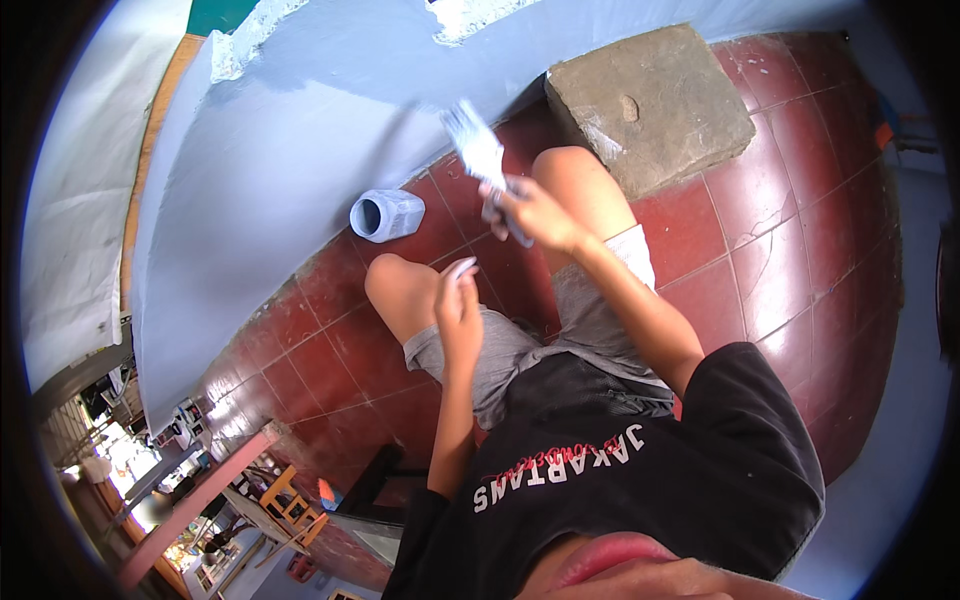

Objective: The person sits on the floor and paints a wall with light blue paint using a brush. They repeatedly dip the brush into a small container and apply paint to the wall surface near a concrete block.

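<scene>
My right hand (529, 214) is closed around the handle of a paintbrush (480, 146), whose bristles are coated in pale blue-white paint and point up towards the wall. The brush is slightly blurred. A light blue painted wall (300, 142) stands in front of me, its colour uneven, with a darker band above. On the floor at its foot is an open, paint-covered plastic container (388, 215); its contents cannot be made out. My left hand (459, 300) is near my left knee, fingers bent, with a small pale thing at the fingertips that I cannot identify.
A rough concrete block (652, 105) lies against the wall at the right, beside my right knee. Red floor tiles (675, 232) spread beneath me. A pinkish beam (199, 510), a wooden frame (289, 502) and a black piece of furniture (375, 480) appear at the lower left.
</scene>
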Tool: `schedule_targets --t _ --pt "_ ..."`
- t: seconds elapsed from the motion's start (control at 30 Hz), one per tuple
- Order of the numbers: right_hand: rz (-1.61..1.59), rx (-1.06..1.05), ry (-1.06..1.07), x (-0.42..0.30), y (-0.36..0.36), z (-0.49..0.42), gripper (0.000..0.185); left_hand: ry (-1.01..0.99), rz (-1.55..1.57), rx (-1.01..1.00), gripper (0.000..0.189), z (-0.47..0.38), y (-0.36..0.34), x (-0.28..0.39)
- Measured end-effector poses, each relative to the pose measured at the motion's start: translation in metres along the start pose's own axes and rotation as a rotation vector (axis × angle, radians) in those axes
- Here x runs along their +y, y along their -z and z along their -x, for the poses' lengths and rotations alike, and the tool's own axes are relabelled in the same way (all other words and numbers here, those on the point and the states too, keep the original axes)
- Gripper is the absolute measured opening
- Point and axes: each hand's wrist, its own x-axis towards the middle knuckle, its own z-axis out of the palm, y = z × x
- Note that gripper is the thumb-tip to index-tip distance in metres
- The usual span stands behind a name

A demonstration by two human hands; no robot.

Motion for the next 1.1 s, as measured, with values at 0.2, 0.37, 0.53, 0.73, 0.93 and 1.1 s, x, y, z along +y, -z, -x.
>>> schedule_targets --t 0.2,0.37,0.53,0.73,0.93,1.1 --pt "0.169 0.258 -0.067 0.019 0.105 -0.069 0.043 -0.020 -0.611 0.105 0.061 0.088 0.056 -0.006" --pt "0.016 0.507 -0.233 0.102 0.135 -0.127 0.036 0.220 -0.713 -0.199 0.113 0.150 0.047 -0.033" --pt "-0.010 0.534 -0.127 0.098 0.143 -0.178 0.035 0.400 -0.655 -0.401 0.141 0.144 0.042 -0.042" --pt "0.184 0.516 0.058 0.053 0.087 -0.152 0.042 0.706 -0.692 -1.058 0.155 0.100 0.064 -0.046" --pt "0.381 0.264 0.206 0.012 0.052 -0.073 0.049 0.695 -0.674 -1.098 0.153 0.073 0.063 -0.026" --pt "0.485 0.348 0.163 0.067 0.068 -0.046 0.055 0.532 -0.624 -0.680 0.133 0.119 0.057 -0.015"
